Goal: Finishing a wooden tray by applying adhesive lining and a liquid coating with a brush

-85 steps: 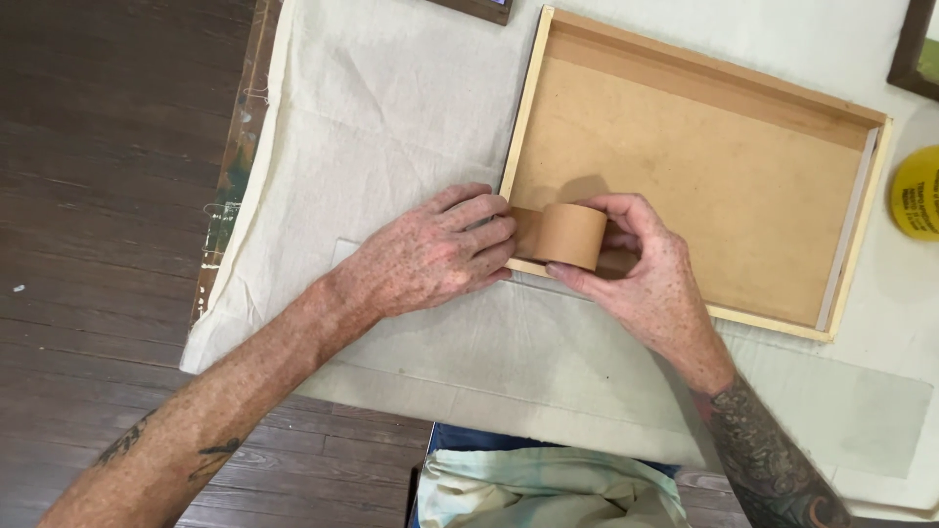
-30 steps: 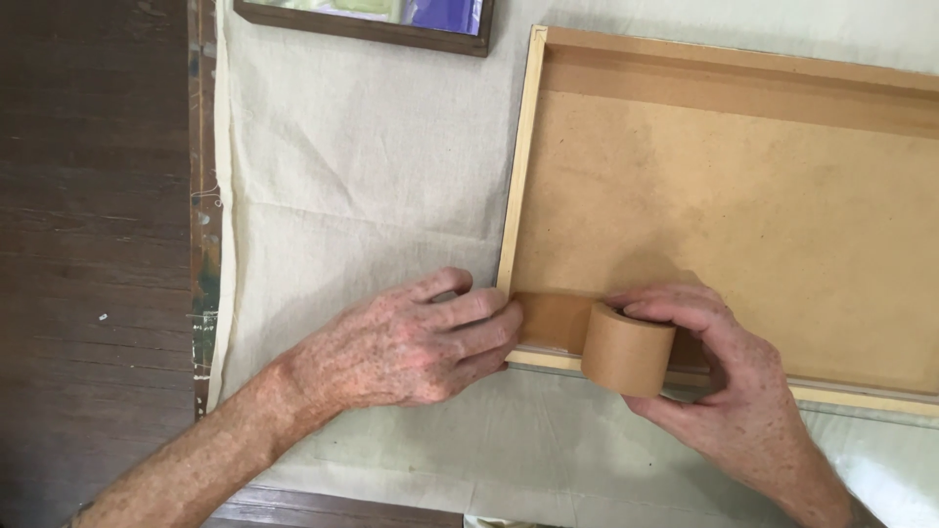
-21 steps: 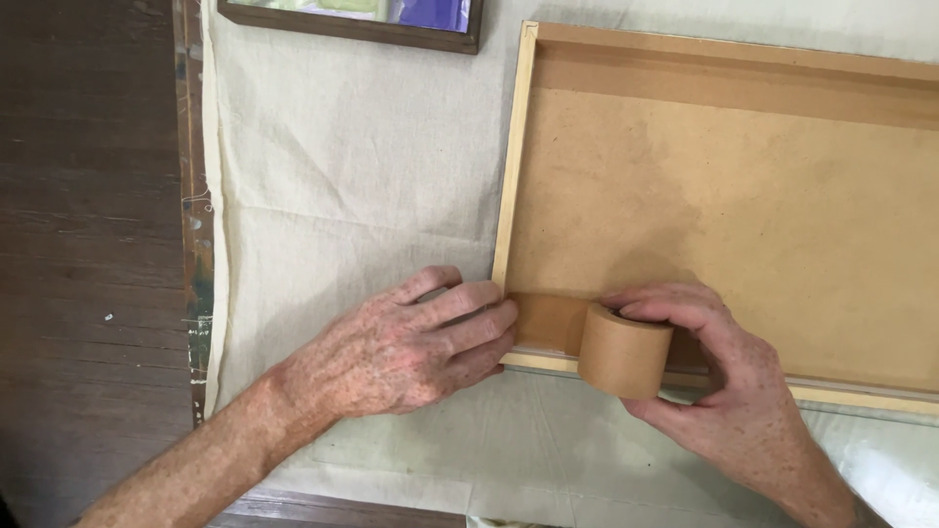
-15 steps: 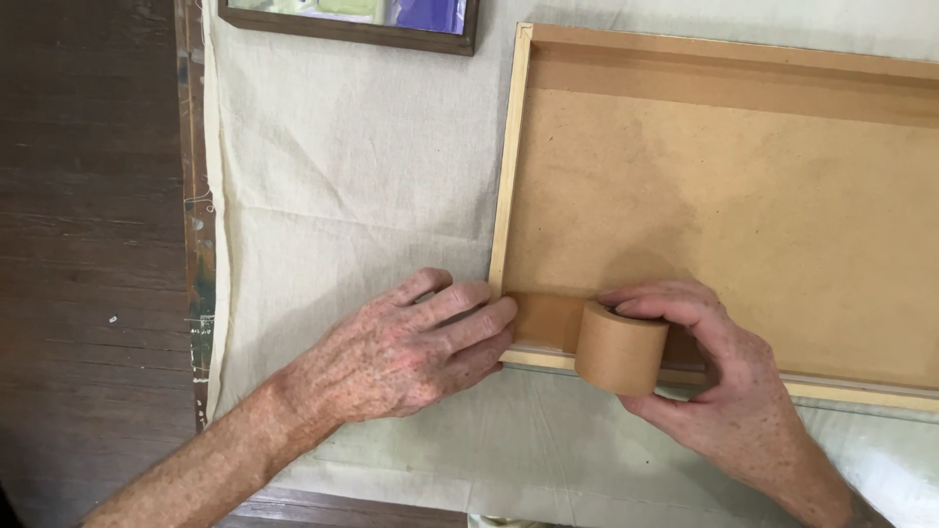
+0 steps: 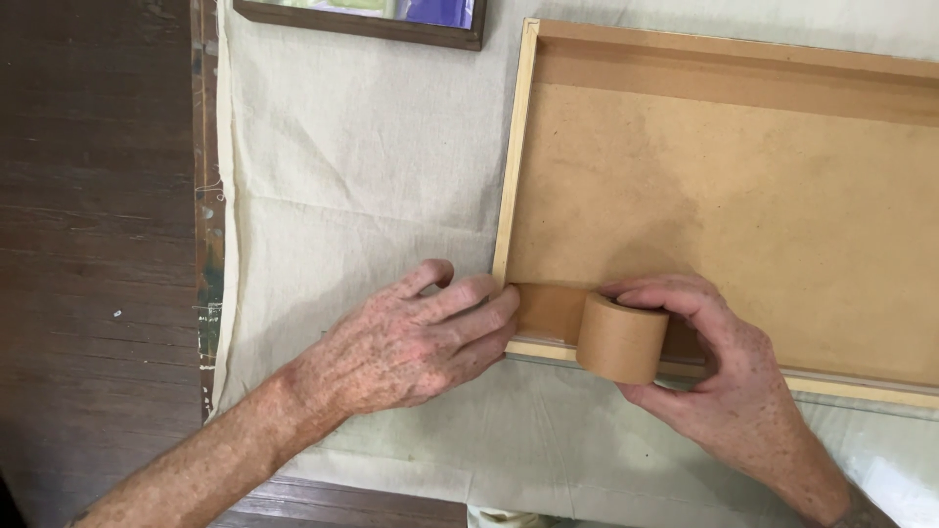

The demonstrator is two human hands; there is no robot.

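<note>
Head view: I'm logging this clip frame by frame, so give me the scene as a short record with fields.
setting: pale cloth spread over a dark wooden table
main item: light wood frame lying face down, brown backing board up
left hand: flat, fingertips pressing the tape end at the frame's near left corner
right hand: grip around a brown tape roll standing on the frame's near rail
tape: brown strip laid between hand and roll
also: dark-framed picture at top edge
</note>
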